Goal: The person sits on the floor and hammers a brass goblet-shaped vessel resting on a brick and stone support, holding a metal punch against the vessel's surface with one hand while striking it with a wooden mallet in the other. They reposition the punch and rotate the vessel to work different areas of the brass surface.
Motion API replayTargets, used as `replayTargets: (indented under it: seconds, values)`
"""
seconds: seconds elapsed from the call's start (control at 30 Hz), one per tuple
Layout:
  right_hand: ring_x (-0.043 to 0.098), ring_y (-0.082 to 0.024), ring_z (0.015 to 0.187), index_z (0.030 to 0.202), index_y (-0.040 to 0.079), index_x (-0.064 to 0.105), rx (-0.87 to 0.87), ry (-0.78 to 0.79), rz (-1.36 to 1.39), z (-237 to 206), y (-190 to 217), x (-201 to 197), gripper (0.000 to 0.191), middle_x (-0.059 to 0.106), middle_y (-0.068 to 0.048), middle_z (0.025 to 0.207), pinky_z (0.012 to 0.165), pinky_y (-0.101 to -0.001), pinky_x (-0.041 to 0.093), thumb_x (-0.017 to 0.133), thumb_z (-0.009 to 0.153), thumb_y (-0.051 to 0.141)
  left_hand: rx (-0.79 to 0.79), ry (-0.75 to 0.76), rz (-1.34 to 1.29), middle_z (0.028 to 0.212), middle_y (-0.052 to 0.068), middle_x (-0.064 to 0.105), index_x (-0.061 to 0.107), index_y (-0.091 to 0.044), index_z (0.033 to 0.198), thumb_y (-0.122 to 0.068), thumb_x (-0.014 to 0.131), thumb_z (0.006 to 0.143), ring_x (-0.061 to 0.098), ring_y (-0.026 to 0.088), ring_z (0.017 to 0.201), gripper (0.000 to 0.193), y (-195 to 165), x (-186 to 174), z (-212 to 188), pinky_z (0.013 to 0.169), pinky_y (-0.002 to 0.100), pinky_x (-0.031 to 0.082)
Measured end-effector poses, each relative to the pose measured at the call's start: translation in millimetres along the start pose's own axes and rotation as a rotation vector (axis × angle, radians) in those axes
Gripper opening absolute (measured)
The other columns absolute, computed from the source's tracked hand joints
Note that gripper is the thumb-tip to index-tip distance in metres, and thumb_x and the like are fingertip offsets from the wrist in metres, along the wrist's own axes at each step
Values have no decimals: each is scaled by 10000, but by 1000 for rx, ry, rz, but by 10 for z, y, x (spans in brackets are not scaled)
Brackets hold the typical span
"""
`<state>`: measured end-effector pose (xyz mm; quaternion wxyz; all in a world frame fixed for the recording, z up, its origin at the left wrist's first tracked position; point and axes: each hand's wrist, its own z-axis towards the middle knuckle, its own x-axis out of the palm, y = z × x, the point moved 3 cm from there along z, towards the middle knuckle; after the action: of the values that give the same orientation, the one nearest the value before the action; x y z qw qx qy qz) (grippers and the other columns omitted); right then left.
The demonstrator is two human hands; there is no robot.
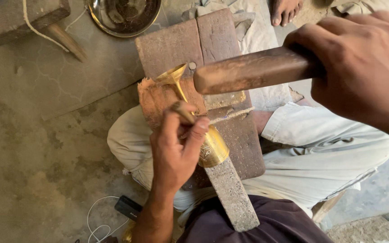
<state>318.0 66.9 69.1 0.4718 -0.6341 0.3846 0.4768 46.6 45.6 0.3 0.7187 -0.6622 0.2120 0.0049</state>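
Observation:
My left hand point(176, 148) grips a small chisel-like punch point(183, 111) and steadies a brass goblet point(203, 135) that lies on its side. The goblet's engraved cup is slipped over a grey metal bar point(232, 195), and its flared foot point(172, 74) points away from me. The bar rests on a worn wooden block point(176, 45). My right hand point(361, 63) is raised at the upper right, closed around the thick wooden handle of a mallet point(253, 69) that hovers over the goblet's stem.
A brass bowl point(124, 15) sits on the concrete floor at the top. A wooden mallet point(23, 18) with a white cord lies at the top left. A black phone point(128, 207) with a white cable lies near my knee. A bare foot point(286, 10) shows at the top.

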Motion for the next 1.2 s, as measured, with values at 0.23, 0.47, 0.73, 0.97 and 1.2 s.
replayTargets:
  seconds: [0.23,0.47,0.73,0.97,1.2]
  values:
    - [714,-342,848,1372,58,634,-9,-189,324,-28,-10,-89,568,725,-183,1019,759,-457,580,698,815,-32,-131,37,88,659,49,684,530,-28,930,-232,732,995,664,105,548,294,53,30,-36,489,301,492]
    - [719,-183,1049,1314,72,520,178,-95,1242,-9,91,-273,554,693,-49,1162,894,-364,610,722,799,35,78,12,164,763,61,691,544,-38,967,-222,707,1042,713,175,645,257,58,75,-47,560,334,533]
    - [706,-278,972,1381,102,606,-7,-135,459,188,104,-535,632,717,-110,1065,854,-434,583,701,768,-22,78,-10,148,761,69,698,557,-15,1020,-239,694,1022,718,195,626,263,92,85,-35,528,336,532]
    - [719,-261,950,1397,83,528,-36,-163,538,176,162,-518,605,701,-99,1063,826,-422,605,711,821,68,160,-17,153,804,75,684,569,7,1180,-237,677,1055,720,212,682,295,96,78,-33,575,352,539]
    - [731,-324,887,1307,80,644,-113,-221,392,102,136,-467,478,724,-143,1046,781,-437,601,669,839,-10,139,-17,128,778,70,667,580,5,1176,-240,686,1051,698,202,652,295,112,95,-36,562,346,526]
